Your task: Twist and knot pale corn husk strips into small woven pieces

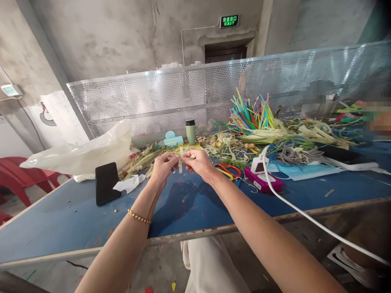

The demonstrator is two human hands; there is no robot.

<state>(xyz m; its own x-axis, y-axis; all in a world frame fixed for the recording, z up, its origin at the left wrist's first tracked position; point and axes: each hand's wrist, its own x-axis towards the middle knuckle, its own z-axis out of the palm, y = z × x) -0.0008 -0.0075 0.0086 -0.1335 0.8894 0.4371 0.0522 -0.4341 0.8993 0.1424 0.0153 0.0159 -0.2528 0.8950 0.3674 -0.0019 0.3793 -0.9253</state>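
A narrow pale strip of corn husk [180, 166] stands upright between my two hands above the blue table. My left hand [165, 166] pinches it from the left, fingers closed. From the other side my right hand [198, 163] pinches too, and a pale end sticks out by its fingertips. Just behind the hands are a green bottle [191, 133] with a black lid and dried corn husks [142, 160]. Scissors [229, 170] with red and yellow handles lie to the right of my right hand.
A black phone [106, 183], white paper [130, 184] and a plastic bag [88, 156] lie left. Colourful pipe cleaners [252, 112], a purple box [264, 181], a white cable [293, 209] and a blue mask [305, 170] lie right. A perforated metal panel [137, 101] borders the back.
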